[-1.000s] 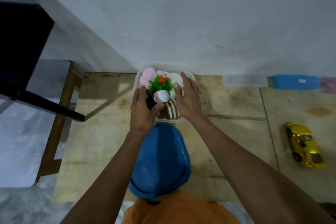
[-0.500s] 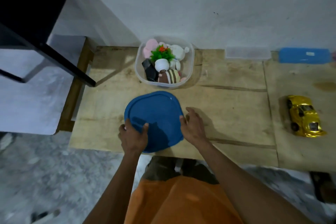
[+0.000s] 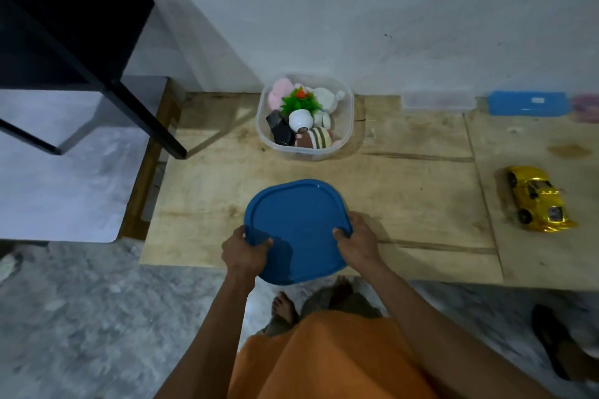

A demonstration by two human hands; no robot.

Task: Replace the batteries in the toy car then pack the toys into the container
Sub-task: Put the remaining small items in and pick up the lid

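- Both hands clamp the lid [image 3: 296,230] at its near corners: left hand [image 3: 246,253] with thumb curled over the top edge, right hand [image 3: 358,241] likewise on the other side. A two-handed grip like this keeps the lid level, likely so it can be carried to the tub.
- Black stand [image 3: 97,74] rises at the far left, one leg planted on the desk corner.
- Desk [image 3: 405,197] is bare, scuffed plywood in joined panels, butted against a pale wall [image 3: 356,10]; grey floor [image 3: 81,317] lies below.
- Tub [image 3: 348,120], clear plastic, sits at the wall straight beyond the lid, open and full of small toys [image 3: 304,116], so packing looks nearly done.
- Clear box [image 3: 437,100] and blue case [image 3: 528,103] lie along the wall further right.
- Car [image 3: 539,199], gold, rests on its wheels well to the right, apart from the tub and not packed; whether its batteries are changed I cannot tell.
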